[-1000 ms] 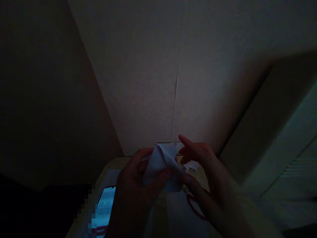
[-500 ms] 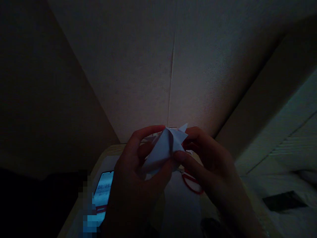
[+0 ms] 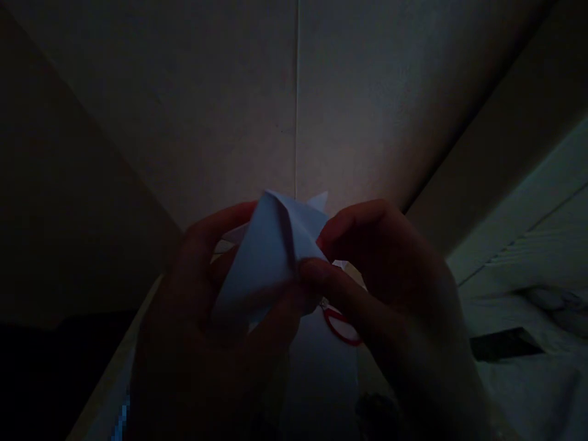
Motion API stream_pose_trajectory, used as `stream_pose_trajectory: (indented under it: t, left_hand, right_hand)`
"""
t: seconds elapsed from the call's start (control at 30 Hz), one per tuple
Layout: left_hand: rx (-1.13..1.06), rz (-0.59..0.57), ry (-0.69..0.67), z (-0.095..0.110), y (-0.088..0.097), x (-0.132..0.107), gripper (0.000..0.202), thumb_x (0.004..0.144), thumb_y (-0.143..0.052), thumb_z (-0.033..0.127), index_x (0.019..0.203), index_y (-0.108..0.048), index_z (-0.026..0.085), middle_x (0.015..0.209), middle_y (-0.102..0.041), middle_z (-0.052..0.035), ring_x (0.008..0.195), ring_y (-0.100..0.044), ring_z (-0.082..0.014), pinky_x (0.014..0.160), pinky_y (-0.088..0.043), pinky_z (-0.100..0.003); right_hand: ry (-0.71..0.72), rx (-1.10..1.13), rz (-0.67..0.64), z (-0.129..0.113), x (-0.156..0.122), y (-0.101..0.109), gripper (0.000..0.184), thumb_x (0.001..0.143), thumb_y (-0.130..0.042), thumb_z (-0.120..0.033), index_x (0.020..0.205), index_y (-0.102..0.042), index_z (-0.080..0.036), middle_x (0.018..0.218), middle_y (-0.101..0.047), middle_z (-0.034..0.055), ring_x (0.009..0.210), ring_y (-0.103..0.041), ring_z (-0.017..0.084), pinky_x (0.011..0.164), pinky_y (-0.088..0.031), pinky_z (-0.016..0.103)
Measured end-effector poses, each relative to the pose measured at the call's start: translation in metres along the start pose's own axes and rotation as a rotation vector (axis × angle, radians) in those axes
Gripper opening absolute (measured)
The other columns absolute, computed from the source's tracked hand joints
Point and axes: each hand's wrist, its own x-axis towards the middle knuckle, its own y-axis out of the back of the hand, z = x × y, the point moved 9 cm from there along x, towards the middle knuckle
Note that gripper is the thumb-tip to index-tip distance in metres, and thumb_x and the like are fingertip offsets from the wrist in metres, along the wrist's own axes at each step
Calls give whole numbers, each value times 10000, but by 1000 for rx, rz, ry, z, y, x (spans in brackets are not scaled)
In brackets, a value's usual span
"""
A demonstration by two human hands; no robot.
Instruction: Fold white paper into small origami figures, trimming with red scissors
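A white folded paper shape (image 3: 257, 257) with pointed flaps is held up between both hands in dim light. My left hand (image 3: 197, 312) grips its left side, the thumb pressed along the lower edge and the fingers curled behind. At the right side my right hand (image 3: 390, 282) pinches the paper, thumb tip near the central fold and index finger at the right-hand flap. The remaining fingers are partly hidden. Below the paper, red-handled scissors (image 3: 342, 327) lie partly covered by my right hand.
A white paper sheet (image 3: 321, 373) lies on the table under the hands. Behind stands a pale wall (image 3: 220, 110) with a vertical seam. On the right, a dark flat object (image 3: 505, 344) rests on light fabric. Something dark (image 3: 379, 413) sits at the bottom edge.
The paper shape and both hands appear larger and closer, with the paper shifted left and slightly up. The lit phone at lower left is now almost wholly hidden. Both hands keep their hold.
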Motion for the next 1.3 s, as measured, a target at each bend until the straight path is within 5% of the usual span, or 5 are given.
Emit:
stream_pose_trajectory:
  t: [0.13, 0.43, 0.7, 1.0, 1.3]
  left_hand:
    - [161, 82, -69, 6, 6, 2, 494, 578, -864, 403, 1023, -651, 421, 926, -788, 117, 845, -761, -195, 576, -601, -164]
    - [-204, -8, -4, 5, -8, 3, 441, 596, -795, 97, 966, -689, 312, 740, -773, 97, 577, -717, -129, 481, -537, -139]
    - [-351, -52, -71, 7, -6, 6, 407, 576, -804, 69, 900, -698, 292, 710, -760, 80, 660, -735, -140, 533, -550, -145]
    - [-192, -102, -162, 17, 2, 4, 512, 570, -763, 34, 1014, -686, 277, 872, -791, 23, 768, -748, -181, 667, -585, -222]
    - [-324, -52, -150, 13, 5, 10, 359, 594, -766, 40, 869, -685, 255, 817, -766, 57, 745, -734, -140, 595, -551, -166]
  right_hand:
    - [24, -33, 36, 1, 1, 2, 221, 765, -748, -226, 773, -536, -289, 757, -652, -22, 695, -656, 174, 573, -552, 285]
    - [50, -12, -47, 1, 2, 3, 136, 752, -744, -214, 775, -624, -273, 720, -657, -40, 670, -646, 147, 538, -497, 246]
    - [59, -96, -63, 6, 3, 3, 62, 785, -735, -268, 775, -673, -266, 736, -701, -38, 706, -667, 139, 567, -495, 212]
    - [65, -66, -35, 7, 2, 0, 67, 783, -731, -254, 764, -667, -249, 720, -692, -29, 720, -676, 158, 623, -515, 248]
    - [28, -17, -43, 7, 1, -2, 68, 761, -742, -273, 759, -684, -237, 733, -704, -10, 748, -691, 173, 632, -534, 250]
